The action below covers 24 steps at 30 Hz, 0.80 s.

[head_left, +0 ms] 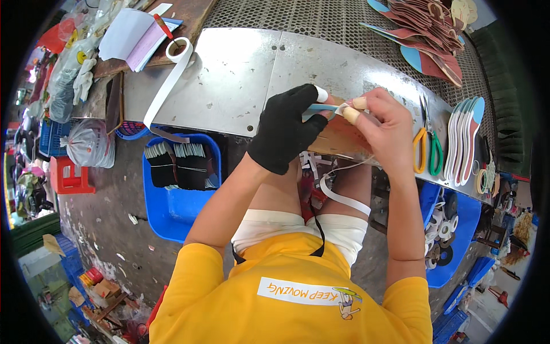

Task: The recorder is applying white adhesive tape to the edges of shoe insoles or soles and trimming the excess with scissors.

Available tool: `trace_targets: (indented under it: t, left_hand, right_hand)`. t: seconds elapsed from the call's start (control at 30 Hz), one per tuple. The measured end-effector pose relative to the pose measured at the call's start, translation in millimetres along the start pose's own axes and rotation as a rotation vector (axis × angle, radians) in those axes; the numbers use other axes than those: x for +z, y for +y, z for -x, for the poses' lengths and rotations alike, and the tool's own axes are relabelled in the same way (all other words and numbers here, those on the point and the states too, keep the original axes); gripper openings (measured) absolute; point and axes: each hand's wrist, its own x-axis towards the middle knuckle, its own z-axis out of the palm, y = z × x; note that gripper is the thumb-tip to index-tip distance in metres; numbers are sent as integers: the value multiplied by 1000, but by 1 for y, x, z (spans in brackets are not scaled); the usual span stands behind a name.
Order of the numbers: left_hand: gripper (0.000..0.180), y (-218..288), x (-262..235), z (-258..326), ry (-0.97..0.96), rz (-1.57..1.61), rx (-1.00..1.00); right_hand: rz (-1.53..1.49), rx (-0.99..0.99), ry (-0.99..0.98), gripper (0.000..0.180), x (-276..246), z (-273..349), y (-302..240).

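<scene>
My left hand [289,129], in a black fingerless glove with a white wrap on one fingertip, is closed round a light blue insole [313,110] over the table's front edge. The glove hides most of the insole. My bare right hand [387,126], with tan wraps on thumb and finger, pinches a white strip [340,109] against the insole's edge. A white tape [345,199] hangs below, across my thigh; whether it joins the strip cannot be seen. Right of my right hand lie scissors [427,140] with yellow and green handles, beside a row of white-edged insoles [463,140].
A metal-topped table [229,74] curves ahead, with mesh [321,17] behind. Brown and blue insoles [427,40] are piled far right. A white tape roll [179,50] trails off the left edge. Blue bins [163,221] hold black bundles at left and rolls [444,229] at right.
</scene>
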Motion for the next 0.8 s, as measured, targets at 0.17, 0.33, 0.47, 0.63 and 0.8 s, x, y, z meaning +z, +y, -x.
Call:
trace_targets:
  t: [0.17, 0.33, 0.47, 0.63, 0.8]
  left_hand:
    - [23, -2, 0, -2, 1, 1, 37]
    - [23, -4, -2, -4, -38, -49, 60]
    - [23, -1, 0, 1, 19, -106, 158]
    - [20, 15, -7, -13, -122, -210, 223]
    - [28, 15, -4, -17, -190, -262, 290]
  right_hand:
    - [194, -227, 121, 14, 6, 2, -1]
    - [295, -281, 81, 15, 4, 1, -1]
    - [275, -295, -86, 14, -5, -8, -3]
    - [256, -243, -86, 15, -10, -10, 10]
    - [-203, 261, -364, 20, -53, -11, 21]
